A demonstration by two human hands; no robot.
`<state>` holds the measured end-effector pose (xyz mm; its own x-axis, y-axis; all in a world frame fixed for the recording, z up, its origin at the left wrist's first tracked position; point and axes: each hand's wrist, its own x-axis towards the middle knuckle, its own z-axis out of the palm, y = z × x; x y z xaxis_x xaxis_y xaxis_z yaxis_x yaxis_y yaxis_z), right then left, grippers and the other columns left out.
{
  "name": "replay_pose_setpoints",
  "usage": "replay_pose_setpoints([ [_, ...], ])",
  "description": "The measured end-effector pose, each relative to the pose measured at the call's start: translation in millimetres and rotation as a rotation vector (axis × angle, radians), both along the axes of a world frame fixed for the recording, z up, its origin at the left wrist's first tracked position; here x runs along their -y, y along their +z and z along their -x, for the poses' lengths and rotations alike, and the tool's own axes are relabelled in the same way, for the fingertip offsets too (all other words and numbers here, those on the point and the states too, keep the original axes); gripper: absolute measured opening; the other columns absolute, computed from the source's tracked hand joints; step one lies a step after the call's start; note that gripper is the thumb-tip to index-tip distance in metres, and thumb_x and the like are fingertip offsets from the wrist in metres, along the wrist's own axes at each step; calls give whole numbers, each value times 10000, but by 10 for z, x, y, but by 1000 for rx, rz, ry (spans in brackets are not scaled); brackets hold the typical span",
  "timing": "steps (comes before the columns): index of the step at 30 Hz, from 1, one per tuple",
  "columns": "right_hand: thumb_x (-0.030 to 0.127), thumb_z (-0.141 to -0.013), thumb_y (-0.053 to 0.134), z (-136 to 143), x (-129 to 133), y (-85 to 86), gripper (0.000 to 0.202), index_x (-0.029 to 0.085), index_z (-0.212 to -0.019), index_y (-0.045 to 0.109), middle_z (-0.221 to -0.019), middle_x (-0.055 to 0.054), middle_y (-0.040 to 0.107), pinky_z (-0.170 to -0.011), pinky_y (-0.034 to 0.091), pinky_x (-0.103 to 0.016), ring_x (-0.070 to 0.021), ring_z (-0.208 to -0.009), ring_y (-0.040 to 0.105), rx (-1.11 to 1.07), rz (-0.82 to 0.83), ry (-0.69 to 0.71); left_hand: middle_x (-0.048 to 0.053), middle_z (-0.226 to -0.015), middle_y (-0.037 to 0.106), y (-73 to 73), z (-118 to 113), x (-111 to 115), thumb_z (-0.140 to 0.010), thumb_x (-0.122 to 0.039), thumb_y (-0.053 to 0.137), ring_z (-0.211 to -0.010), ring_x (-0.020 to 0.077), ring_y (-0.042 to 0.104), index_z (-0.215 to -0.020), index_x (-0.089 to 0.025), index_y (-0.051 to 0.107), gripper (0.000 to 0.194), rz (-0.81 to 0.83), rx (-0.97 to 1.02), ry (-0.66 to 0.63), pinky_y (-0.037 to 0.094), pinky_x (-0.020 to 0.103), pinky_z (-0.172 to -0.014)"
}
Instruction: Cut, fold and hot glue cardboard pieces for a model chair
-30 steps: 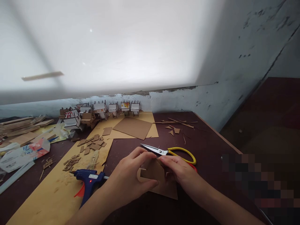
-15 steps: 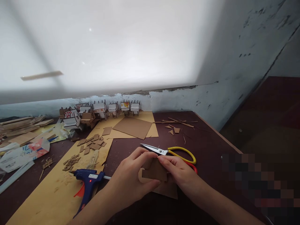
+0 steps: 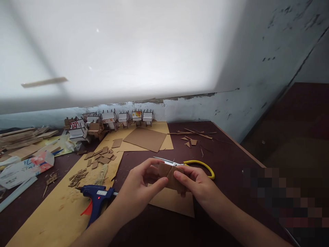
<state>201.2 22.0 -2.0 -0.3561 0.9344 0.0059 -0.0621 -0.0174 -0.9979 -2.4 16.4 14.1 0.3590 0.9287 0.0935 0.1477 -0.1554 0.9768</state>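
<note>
Between both hands I hold small brown cardboard pieces (image 3: 171,176), two of them overlapping at an angle. My left hand (image 3: 144,183) grips them from the left, its thumb on the near face and its fingers behind. From the right, my right hand (image 3: 196,180) pinches them with the thumb in front. Below lies a larger cardboard sheet (image 3: 174,202) on the dark table. Just beyond my hands rest scissors (image 3: 200,163) with a yellow handle; part of the blades and the other handle are hidden.
A blue glue gun (image 3: 96,197) lies at left on yellow paper (image 3: 46,212), near piles of cut cardboard bits (image 3: 102,157). Small cardboard chairs (image 3: 109,118) line the wall. A big cardboard sheet (image 3: 145,139) and thin scraps (image 3: 195,133) lie farther back. Wood strips (image 3: 17,137) are stacked far left.
The held cardboard has been turned and raised slightly, and now shows two angled pieces. My left thumb has moved up onto it. More of the sheet below shows; the red handle is now hidden.
</note>
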Motion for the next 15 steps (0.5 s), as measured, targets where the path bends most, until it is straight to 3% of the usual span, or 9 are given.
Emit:
replay_pose_setpoints([
  [4,513,-927,676,4,10,25,351,170,-928,751,-793,-19,613,-590,478,-237,-133,-685,532,23,-12,-11,46,-947,773,-13,4,-6,-901,-282,711,-929,238,731,-1268,-244,559,399,4,59,47,570,379,-855],
  [8,522,-916,682,5,31,50,356,174,-872,742,-788,-20,611,-595,481,-247,-143,-689,548,31,-6,-21,46,-927,788,9,2,9,-898,-274,711,-906,232,742,-1238,-233,577,368,16,90,69,573,363,-844],
  [15,476,-901,726,-1,31,35,288,212,-1004,776,-855,-22,646,-600,476,-229,-151,-752,533,-17,5,-62,32,-924,800,23,1,27,-889,-256,718,-884,205,744,-1257,-241,612,383,20,116,74,570,304,-813],
])
